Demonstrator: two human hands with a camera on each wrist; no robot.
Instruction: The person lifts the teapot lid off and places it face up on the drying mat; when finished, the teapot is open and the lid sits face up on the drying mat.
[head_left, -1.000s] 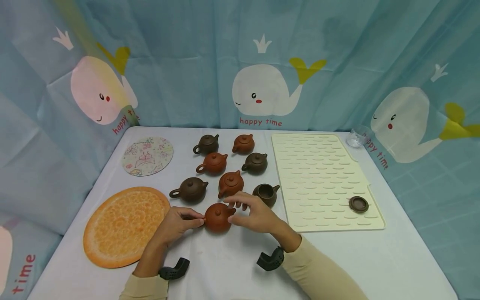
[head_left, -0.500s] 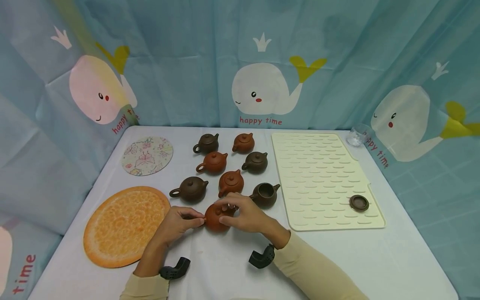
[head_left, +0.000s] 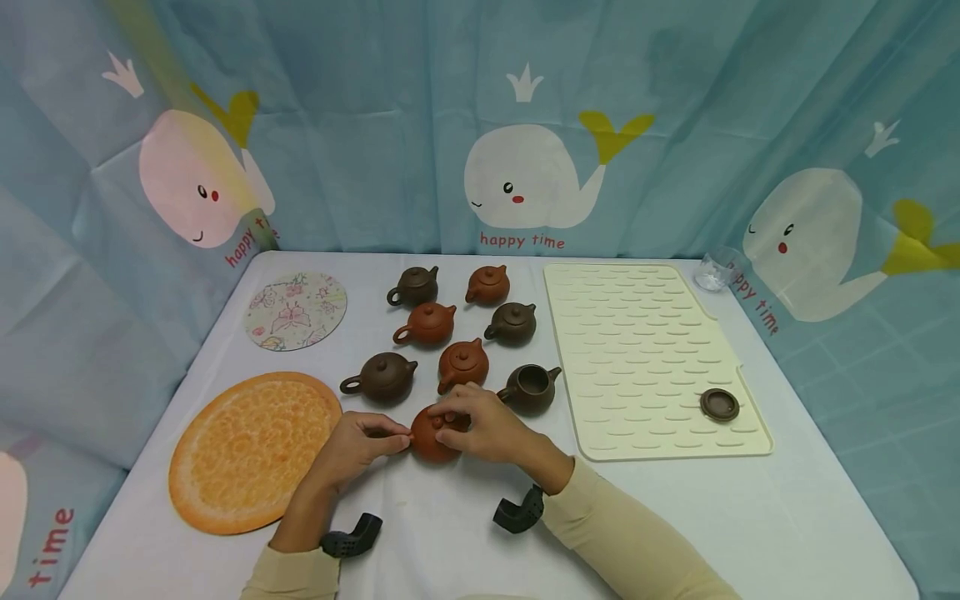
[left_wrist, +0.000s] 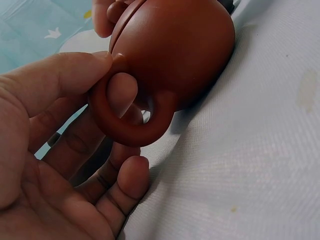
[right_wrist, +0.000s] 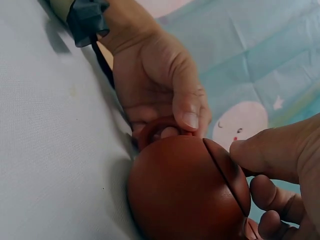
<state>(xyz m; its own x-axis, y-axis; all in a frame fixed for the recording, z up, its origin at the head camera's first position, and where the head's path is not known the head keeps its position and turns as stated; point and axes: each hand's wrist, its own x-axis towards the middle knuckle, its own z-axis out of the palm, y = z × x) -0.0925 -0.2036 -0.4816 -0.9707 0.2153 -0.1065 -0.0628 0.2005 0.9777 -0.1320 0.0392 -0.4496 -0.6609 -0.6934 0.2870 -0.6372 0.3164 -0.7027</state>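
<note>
A reddish-brown clay teapot stands on the white cloth in front of the person, lid on, its handle toward the left. The left hand pinches the ring handle between thumb and fingers, one fingertip showing through the loop. From the right, the right hand reaches over the pot. Its thumb and fingers close about the small knob of the lid, which sits level in the rim. The fingers cover the spout in the head view.
Several brown and reddish teapots stand behind the hands, among them a lidless dark one. Its dark lid lies on the cream ridged mat. A pizza-patterned round mat, a flowered disc and a clear cup surround them.
The right hand has moved left from beside the spout to over the lid and closed about its knob. The left hand keeps its pinch on the handle.
</note>
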